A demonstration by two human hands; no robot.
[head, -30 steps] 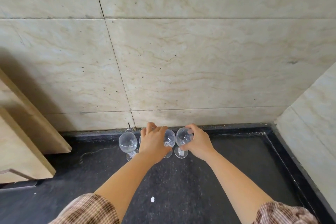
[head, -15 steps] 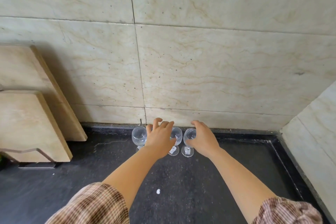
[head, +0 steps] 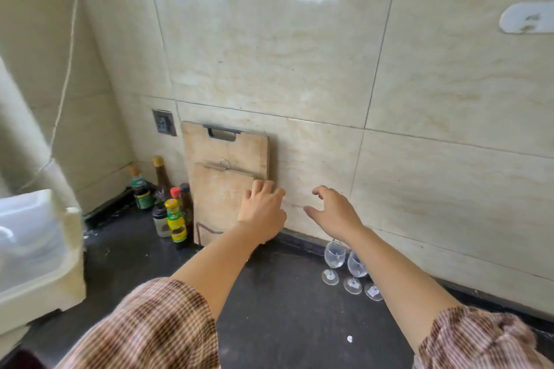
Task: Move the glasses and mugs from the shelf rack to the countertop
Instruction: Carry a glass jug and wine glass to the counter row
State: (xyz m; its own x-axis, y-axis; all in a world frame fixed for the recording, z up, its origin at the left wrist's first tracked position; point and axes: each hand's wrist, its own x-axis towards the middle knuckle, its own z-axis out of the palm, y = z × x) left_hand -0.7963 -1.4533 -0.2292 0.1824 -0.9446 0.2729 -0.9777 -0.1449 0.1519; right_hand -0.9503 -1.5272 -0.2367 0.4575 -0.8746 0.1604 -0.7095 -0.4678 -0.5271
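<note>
Three clear stemmed glasses stand in a row on the black countertop (head: 284, 308) against the tiled wall: one on the left (head: 333, 260), one in the middle (head: 355, 271), and a third whose base (head: 373, 291) shows while my right forearm hides its bowl. My left hand (head: 262, 210) hovers raised and empty, fingers spread, in front of the cutting boards. My right hand (head: 332, 211) is lifted above and left of the glasses, fingers apart, holding nothing. No shelf rack or mugs are in view.
Two wooden cutting boards (head: 227, 189) lean on the wall left of the glasses. Several sauce bottles (head: 175, 219) crowd the corner. A white plastic container (head: 33, 249) sits at the far left. A wall socket (head: 164, 122) and a white adhesive hook (head: 527, 18) are on the tiles.
Both hands have let go of the glasses and lifted up and away to the left. The view has swung left, bringing the bottles, boards and white container into sight.
</note>
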